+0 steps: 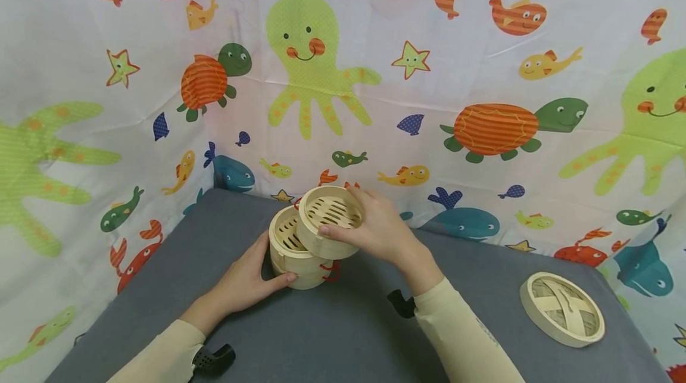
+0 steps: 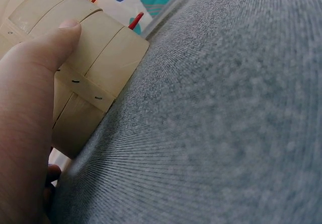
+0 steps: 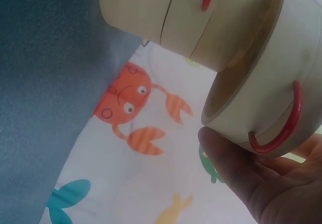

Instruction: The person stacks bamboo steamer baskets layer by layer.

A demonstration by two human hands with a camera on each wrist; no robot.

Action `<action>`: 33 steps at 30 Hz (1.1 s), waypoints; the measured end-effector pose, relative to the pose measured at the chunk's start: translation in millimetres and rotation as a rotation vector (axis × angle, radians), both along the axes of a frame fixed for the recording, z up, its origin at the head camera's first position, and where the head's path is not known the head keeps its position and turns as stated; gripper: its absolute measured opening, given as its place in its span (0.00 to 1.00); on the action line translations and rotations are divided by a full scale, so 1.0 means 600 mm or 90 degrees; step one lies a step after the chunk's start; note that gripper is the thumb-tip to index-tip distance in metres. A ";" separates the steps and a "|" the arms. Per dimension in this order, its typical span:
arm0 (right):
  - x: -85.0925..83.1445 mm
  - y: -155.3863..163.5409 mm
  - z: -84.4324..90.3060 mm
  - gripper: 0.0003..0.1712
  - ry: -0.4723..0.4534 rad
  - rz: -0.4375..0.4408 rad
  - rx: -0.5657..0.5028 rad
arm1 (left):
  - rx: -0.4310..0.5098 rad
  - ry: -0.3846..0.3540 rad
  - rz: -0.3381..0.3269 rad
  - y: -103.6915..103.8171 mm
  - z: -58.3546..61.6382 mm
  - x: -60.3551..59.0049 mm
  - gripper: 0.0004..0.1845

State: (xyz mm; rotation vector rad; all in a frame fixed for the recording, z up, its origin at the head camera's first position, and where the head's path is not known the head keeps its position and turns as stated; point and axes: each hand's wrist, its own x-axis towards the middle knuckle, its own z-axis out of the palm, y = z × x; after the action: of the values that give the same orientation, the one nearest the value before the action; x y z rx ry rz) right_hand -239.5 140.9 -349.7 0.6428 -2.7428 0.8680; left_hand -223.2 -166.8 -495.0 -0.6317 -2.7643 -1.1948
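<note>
Your right hand (image 1: 382,229) grips the upper steamer tier (image 1: 329,220), thumb on its near wall and fingers curled over the far rim. The tier is tilted and offset to the right of the stack below, overlapping its rim; whether the two touch cannot be told. In the right wrist view the tier's red wire handle (image 3: 282,128) sits just above your palm.

Your left hand (image 1: 252,276) wraps around the left side of the lower steamer stack (image 1: 295,255), thumb pressed against its front wall. The left wrist view shows the thumb (image 2: 48,45) lying across the bamboo bands, with a stapled splice strip beside it.

The stack stands on the grey counter (image 1: 332,335), near its back edge. The woven steamer lid (image 1: 561,308) lies flat on the counter, well apart to the right.

A sea-creature printed curtain (image 1: 482,73) hangs behind and on both sides. No brand, label or writing is legible on any item.
</note>
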 end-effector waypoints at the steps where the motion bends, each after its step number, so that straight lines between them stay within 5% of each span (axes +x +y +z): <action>1: 0.000 -0.002 0.000 0.65 0.000 -0.001 0.000 | 0.001 0.001 -0.001 0.000 0.000 0.000 0.65; 9: -0.004 -0.023 -0.003 0.55 0.012 0.032 -0.023 | -0.006 0.005 0.000 -0.004 0.000 0.001 0.65; 33: -0.006 -0.060 0.006 0.61 -0.020 -0.003 0.009 | -0.015 0.003 0.002 -0.002 -0.002 -0.002 0.65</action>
State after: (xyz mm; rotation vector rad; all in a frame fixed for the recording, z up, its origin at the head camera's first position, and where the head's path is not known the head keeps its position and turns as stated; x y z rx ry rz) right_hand -242.9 104.9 -346.0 0.6304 -2.7799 0.8669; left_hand -224.7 -168.3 -496.4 -0.6303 -2.7780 -1.1613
